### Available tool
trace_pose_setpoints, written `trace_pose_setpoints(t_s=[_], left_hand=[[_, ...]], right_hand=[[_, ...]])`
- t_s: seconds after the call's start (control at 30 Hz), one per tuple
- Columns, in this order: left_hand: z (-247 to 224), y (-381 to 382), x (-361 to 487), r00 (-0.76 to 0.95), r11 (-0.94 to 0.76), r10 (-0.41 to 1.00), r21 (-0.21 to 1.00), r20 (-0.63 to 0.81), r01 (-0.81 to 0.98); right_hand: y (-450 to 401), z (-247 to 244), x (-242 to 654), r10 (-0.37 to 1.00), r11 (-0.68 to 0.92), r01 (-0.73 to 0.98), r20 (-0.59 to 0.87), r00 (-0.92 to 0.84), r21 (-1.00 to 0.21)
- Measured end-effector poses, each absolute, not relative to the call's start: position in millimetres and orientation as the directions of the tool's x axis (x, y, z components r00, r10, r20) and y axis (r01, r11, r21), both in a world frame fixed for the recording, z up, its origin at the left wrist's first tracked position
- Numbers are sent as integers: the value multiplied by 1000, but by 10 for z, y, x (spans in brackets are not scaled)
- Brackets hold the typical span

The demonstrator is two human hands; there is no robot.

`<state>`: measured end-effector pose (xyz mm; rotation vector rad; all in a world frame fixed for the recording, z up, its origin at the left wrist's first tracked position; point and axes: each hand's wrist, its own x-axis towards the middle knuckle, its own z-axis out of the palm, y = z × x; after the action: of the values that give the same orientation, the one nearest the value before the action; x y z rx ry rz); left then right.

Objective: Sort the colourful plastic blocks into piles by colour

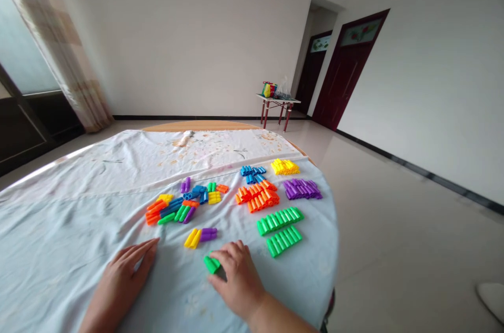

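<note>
My right hand [240, 278] is closed, thumb and fingers, round a green double-tube plastic piece [211, 264] low over the near part of the table; the fingers partly hide it. Flat on the cloth at the left lies my left hand [128, 272], fingers stretched out and holding nothing. Just beyond both hands, a yellow piece [192, 238] touches a purple piece [208, 234]. Farther off is a mixed heap with orange [155, 211], blue [172, 207] and green [182, 213] pieces. Sorted green pieces [280, 220] lie in two rows right of my right hand.
Separate groups of orange [258, 196], blue [252, 173], yellow [285, 166] and purple pieces [302, 189] lie near the table's right edge. A pale, wrinkled tablecloth [59, 249] covers most of the round table. A small side table [279, 99] with bags stands by the far wall.
</note>
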<state>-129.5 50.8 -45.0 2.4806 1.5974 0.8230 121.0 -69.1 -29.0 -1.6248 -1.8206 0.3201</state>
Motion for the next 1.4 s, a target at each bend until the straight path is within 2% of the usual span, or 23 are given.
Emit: trace_pose_setpoints(t_s=[0.2,0.4,0.5,0.67,0.87,1.13,1.4], left_hand=[[-491,555,-1315,297,-428,884,369,360,825],[-663,638,-1401,275,-413,894,413,353,812],[-728,657,-1431,267,-411,893,413,363,813],[-749,644,-1430,238,-387,901,423,364,819],[-731,635,-1434,252,-384,907,417,337,824],[-612,573,-1361,224,-364,912,423,345,830],[-588,557,-1358,219,-340,928,446,300,828]], right_hand=[[-648,-261,1249,939,215,767,344,9,-604],[-654,64,1929,841,292,717,527,123,-633],[-712,157,2470,789,204,739,555,265,-643],[-934,-31,2971,804,49,745,469,366,-665],[-1121,-316,2762,844,42,776,439,309,-629],[-1113,-357,2525,886,-3,825,381,264,-566],[-1185,-338,2541,891,28,851,399,217,-525]])
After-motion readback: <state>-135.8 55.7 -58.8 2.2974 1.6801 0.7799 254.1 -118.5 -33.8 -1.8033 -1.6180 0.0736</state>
